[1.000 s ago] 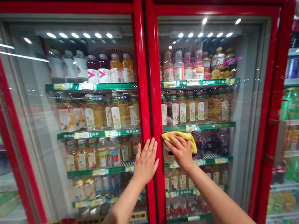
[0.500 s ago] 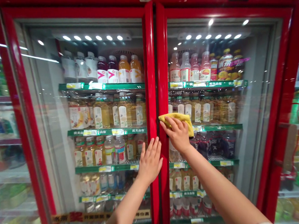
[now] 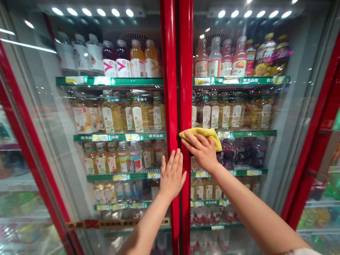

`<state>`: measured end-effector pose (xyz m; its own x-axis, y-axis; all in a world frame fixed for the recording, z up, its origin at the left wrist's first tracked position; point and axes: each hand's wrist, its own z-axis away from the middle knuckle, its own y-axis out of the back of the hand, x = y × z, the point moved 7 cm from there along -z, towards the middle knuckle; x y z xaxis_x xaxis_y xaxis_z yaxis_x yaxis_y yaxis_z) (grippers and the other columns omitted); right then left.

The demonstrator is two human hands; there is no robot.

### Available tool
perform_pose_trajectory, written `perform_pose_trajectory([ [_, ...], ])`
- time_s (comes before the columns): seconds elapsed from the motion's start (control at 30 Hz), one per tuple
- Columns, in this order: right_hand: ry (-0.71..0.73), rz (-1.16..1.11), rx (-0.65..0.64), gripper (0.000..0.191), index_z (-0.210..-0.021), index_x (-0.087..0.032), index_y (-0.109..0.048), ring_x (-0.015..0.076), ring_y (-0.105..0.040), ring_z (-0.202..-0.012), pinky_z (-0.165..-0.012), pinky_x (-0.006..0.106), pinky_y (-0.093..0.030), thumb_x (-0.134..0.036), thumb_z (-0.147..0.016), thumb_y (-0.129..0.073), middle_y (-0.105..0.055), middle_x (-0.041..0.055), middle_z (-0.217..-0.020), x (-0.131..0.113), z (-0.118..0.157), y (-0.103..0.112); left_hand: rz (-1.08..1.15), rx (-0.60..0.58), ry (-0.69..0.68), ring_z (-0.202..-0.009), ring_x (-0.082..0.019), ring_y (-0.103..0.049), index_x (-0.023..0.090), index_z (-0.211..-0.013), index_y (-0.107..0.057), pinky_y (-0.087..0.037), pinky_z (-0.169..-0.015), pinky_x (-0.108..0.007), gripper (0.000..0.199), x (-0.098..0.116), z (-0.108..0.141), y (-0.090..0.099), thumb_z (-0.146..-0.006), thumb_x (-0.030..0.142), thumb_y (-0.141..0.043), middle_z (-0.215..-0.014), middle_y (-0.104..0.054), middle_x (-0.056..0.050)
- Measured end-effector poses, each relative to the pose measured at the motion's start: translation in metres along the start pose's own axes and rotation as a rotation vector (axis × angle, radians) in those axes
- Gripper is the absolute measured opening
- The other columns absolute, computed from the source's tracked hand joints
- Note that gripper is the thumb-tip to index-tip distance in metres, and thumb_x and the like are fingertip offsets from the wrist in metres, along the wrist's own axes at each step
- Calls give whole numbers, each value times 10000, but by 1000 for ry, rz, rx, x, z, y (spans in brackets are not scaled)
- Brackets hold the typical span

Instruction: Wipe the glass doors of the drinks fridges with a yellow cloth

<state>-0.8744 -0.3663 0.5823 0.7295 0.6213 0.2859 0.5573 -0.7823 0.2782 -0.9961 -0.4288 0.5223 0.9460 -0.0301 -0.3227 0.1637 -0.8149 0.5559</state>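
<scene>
A folded cloth of soft yellow fabric (image 3: 214,135) lies against the right door, beneath the fingers of the right hand (image 3: 203,151). Its left corner pokes out just beyond the fingertips onto the glossy red upright door frame (image 3: 185,46); its upper edge shows above the fingers and its right end stands out beside the knuckles, in front of the clear glass pane (image 3: 295,102). These fingers are extended and slightly spread over the fabric; whether they grip it or only press it, I cannot tell. Near and to the left, the left hand (image 3: 172,176) rests open, fingers straight, along the red frame edge of the left door (image 3: 168,45). Farther in, behind the glass, labelled plastic bottles (image 3: 240,58) line shelves with green front strips (image 3: 148,135).
</scene>
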Motion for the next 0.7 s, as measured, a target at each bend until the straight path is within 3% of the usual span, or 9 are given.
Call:
perform_pose_trajectory([
  [0.17,38,12,0,504,-1498,-414,-500,237,-517,-1318,-1019,400,-381,-227,-1031,-478,-530,-63,-1558,-20,45,-7,4,-37,53,-1590,-284,-166,84,-1639,-104,-102,-1303,-572,849,5,18,-10,-972,364,-547,-1674,-269,-170],
  [0.43,60,-112,-73,512,-1454,-418,-549,233,-523,-1309,-1001,390,-373,-189,-996,-563,-586,-48,-1509,-46,110,-23,-15,-85,89,-1588,-297,-165,74,-1637,-103,-80,-1302,-565,894,10,48,-29,-953,378,-590,-1663,-280,-204],
  [0.57,114,-142,-50,475,-1421,-459,-575,225,-515,-1304,-1007,390,-383,-230,-1005,-585,-627,-56,-1460,-38,102,-25,-5,-127,51,-1587,-293,-176,107,-1644,-110,-52,-1302,-566,905,13,40,-27,-939,382,-606,-1667,-278,-189],
  [0.7,80,-181,-64,435,-1397,-454,-610,234,-522,-1288,-1033,397,-392,-247,-1016,-571,-635,-16,-1444,-14,61,-24,39,-139,41,-1597,-310,-104,81,-1642,-53,-52,-1297,-587,1023,7,6,-12,-891,408,-666,-1690,-208,-193],
])
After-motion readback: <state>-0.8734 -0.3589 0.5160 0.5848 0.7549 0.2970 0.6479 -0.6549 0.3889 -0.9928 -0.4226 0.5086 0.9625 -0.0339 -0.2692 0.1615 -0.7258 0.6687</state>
